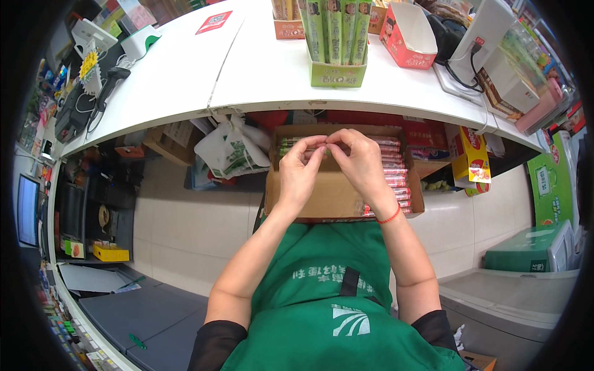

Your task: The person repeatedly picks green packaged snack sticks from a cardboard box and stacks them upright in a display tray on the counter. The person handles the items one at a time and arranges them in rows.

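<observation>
My left hand (299, 169) and my right hand (357, 160) meet at the fingertips above an open cardboard box (274, 192). Thumbs and forefingers are pinched together; whether something small is between them cannot be made out. Inside the box, red and pink wrapped candy sticks (394, 171) lie stacked along the right side, and green-wrapped ones (288, 144) lie at the far left. On the white counter beyond, a green display box (338, 76) holds several upright green candy packets (334, 37). A red display box (408, 39) stands to its right with its pale inside showing.
The white counter (260, 69) curves across the top, with a handheld barcode scanner (113, 79) at left and a white device stand (485, 41) at right. Under it are a white plastic bag (232, 148), a brown carton (171, 139) and a yellow box (468, 157).
</observation>
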Action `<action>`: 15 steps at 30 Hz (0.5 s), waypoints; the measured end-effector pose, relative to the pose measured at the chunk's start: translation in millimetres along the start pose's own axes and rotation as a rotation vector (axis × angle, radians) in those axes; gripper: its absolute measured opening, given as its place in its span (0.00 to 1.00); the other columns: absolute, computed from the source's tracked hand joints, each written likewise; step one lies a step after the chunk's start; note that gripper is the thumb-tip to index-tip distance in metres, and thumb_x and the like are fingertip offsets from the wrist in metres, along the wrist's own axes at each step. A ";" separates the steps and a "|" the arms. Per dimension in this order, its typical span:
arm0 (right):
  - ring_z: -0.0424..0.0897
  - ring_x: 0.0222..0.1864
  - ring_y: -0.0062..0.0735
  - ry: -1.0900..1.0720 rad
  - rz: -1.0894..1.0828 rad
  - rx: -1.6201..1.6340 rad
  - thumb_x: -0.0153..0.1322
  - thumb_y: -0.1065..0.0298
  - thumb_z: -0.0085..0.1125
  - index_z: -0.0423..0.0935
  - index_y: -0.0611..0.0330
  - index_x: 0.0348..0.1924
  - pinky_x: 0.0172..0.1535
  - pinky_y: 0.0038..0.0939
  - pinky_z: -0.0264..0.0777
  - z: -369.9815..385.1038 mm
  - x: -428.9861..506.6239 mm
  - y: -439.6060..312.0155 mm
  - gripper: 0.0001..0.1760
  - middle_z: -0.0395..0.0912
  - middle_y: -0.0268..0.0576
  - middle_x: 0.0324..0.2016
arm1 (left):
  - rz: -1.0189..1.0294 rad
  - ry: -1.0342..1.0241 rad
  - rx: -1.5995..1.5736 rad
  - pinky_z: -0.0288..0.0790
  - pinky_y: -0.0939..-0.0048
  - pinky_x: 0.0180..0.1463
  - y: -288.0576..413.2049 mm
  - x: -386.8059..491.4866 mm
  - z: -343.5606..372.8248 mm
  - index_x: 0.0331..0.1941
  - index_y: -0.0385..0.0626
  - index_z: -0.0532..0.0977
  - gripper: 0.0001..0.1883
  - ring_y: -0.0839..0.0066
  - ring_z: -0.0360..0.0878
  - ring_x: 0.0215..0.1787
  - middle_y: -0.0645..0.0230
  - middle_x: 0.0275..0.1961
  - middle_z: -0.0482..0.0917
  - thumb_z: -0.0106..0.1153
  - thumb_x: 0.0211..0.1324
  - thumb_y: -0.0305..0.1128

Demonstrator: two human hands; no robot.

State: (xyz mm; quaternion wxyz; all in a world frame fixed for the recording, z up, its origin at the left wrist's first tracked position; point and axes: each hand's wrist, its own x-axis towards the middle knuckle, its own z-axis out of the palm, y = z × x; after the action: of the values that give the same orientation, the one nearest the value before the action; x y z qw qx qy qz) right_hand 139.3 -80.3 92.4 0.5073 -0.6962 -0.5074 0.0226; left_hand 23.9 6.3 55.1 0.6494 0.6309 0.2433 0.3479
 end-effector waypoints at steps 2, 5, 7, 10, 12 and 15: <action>0.85 0.32 0.50 -0.017 0.005 -0.006 0.67 0.78 0.65 0.82 0.65 0.36 0.35 0.41 0.78 5.2 -2.9 8.7 0.04 0.83 0.52 0.31 | -0.008 0.038 -0.070 0.78 0.77 0.51 -11.4 -1.2 2.1 0.53 0.36 0.79 0.12 0.80 0.84 0.45 0.65 0.48 0.85 0.58 0.69 0.23; 0.85 0.33 0.51 -0.037 0.054 0.005 0.67 0.78 0.64 0.82 0.65 0.36 0.35 0.42 0.79 13.9 -7.8 20.8 0.04 0.83 0.52 0.32 | -0.075 0.061 -0.145 0.78 0.77 0.49 -31.2 -1.6 2.3 0.54 0.36 0.79 0.12 0.80 0.84 0.43 0.65 0.47 0.86 0.58 0.68 0.23; 0.85 0.33 0.51 -0.064 0.080 -0.003 0.67 0.77 0.64 0.82 0.65 0.36 0.36 0.42 0.79 20.6 -11.3 33.0 0.04 0.83 0.53 0.32 | -0.151 0.074 -0.175 0.77 0.78 0.49 -38.3 -3.0 2.6 0.54 0.36 0.79 0.12 0.80 0.84 0.44 0.65 0.48 0.85 0.58 0.69 0.23; 0.85 0.34 0.52 -0.100 0.116 -0.009 0.68 0.75 0.63 0.82 0.65 0.36 0.38 0.43 0.79 28.4 -16.1 45.3 0.05 0.83 0.53 0.31 | -0.264 0.103 -0.202 0.76 0.79 0.47 -48.1 -5.8 3.3 0.55 0.38 0.79 0.12 0.81 0.84 0.44 0.67 0.48 0.85 0.58 0.69 0.25; 0.85 0.34 0.52 -0.119 0.133 -0.024 0.68 0.74 0.63 0.82 0.65 0.37 0.39 0.43 0.79 33.4 -18.9 52.8 0.06 0.83 0.53 0.31 | -0.313 0.114 -0.220 0.75 0.80 0.45 -56.6 -6.4 3.4 0.55 0.39 0.78 0.13 0.81 0.84 0.45 0.68 0.48 0.85 0.58 0.70 0.26; 0.85 0.35 0.53 -0.141 0.152 -0.057 0.68 0.73 0.63 0.82 0.64 0.38 0.40 0.44 0.79 41.8 -23.1 66.0 0.07 0.83 0.54 0.31 | -0.398 0.146 -0.209 0.73 0.81 0.43 -65.8 -6.8 4.2 0.56 0.40 0.78 0.13 0.81 0.84 0.45 0.69 0.48 0.85 0.58 0.71 0.29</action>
State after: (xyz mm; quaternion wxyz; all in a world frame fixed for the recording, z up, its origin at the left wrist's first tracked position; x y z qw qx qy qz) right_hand 150.3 -66.6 12.9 0.4473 -0.7434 -0.4881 0.0954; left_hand 32.2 0.9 -10.4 0.7476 0.4730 0.3721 0.2810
